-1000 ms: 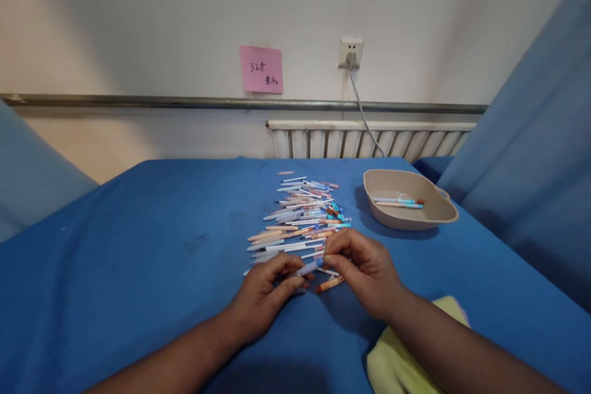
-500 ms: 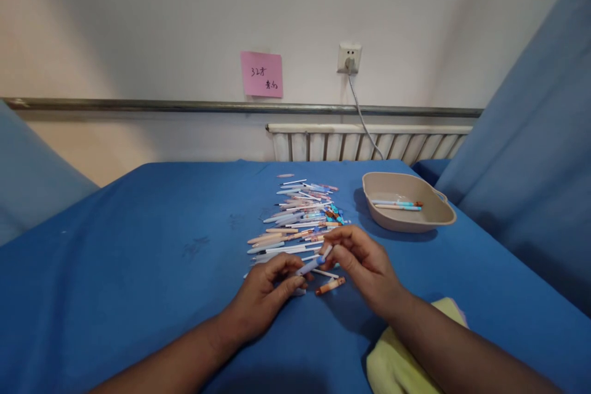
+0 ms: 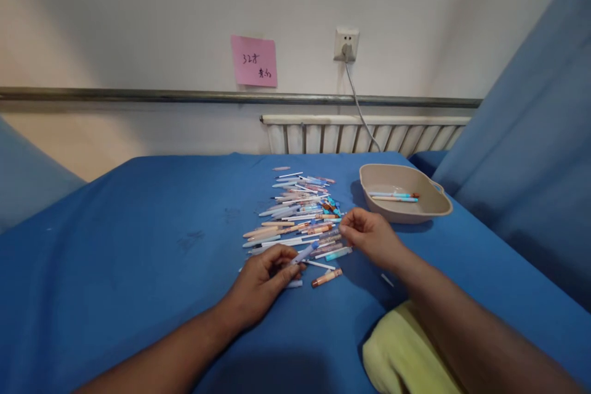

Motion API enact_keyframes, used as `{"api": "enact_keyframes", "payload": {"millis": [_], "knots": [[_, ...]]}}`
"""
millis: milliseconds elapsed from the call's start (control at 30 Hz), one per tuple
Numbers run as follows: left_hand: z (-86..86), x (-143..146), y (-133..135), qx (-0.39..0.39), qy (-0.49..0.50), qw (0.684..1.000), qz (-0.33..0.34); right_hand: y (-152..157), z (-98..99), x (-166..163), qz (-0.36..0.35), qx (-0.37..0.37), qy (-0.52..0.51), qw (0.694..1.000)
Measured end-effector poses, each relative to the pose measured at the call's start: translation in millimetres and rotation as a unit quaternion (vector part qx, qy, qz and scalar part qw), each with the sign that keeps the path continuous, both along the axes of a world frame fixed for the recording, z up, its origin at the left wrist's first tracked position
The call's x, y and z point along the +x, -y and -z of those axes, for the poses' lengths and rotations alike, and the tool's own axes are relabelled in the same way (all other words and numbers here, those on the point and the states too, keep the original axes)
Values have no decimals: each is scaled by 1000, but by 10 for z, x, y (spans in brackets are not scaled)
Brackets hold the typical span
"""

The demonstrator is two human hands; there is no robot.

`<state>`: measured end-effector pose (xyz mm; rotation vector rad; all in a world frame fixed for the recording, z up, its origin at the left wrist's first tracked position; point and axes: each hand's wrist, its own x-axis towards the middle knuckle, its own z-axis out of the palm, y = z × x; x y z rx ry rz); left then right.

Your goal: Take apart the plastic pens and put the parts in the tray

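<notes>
A lavender pen barrel (image 3: 305, 252) is gripped between the thumb and fingers of my left hand (image 3: 265, 277), its blue-violet end pointing up and right. My right hand (image 3: 369, 231) is at the right end of a spread pile of pens and pen parts (image 3: 286, 212), thumb and fingertips pinched together. Whatever they may hold cannot be made out. An orange-brown pen piece (image 3: 327, 277) lies just right of my left hand. Below my right hand, a small white piece (image 3: 386, 280) is on the blue cloth (image 3: 138, 246).
A beige basin (image 3: 406, 212) at the right back holds a few pens (image 3: 392, 197). Under my right forearm lies a yellow-green cloth (image 3: 401, 351). Behind the table are a radiator (image 3: 323, 135), a rail (image 3: 184, 96) and a plugged-in cord (image 3: 356, 98). Blue curtains (image 3: 521, 154) hang at the sides.
My right hand has left the lavender pen and moved up and right to the pile's edge. The small white piece now shows on the cloth. My left hand keeps the pen.
</notes>
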<state>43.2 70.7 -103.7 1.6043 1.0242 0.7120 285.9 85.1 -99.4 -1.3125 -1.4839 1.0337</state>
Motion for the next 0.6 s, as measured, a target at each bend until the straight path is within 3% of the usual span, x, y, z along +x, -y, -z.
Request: {"api": "enact_keyframes", "payload": {"millis": [33,67,133,200,400,600], "knots": [[-4,-1,-1,2,-2,1000,0,9,-44,101,-26,-15,43,999],[-9,-2,-1,4,-4,1000,-2,29,-94,198,-84,-40,181,979],[-17,-4,-3,5,-8,1000,-7,89,-185,352,-125,-76,433,889],[-22,-6,-6,5,-13,1000,-12,154,-241,429,-106,-92,517,844],[3,-23,-22,19,-27,999,-14,277,-233,269,-103,-89,545,827],[10,-35,-34,30,-29,999,2,219,-202,258,-142,-94,506,846]]}}
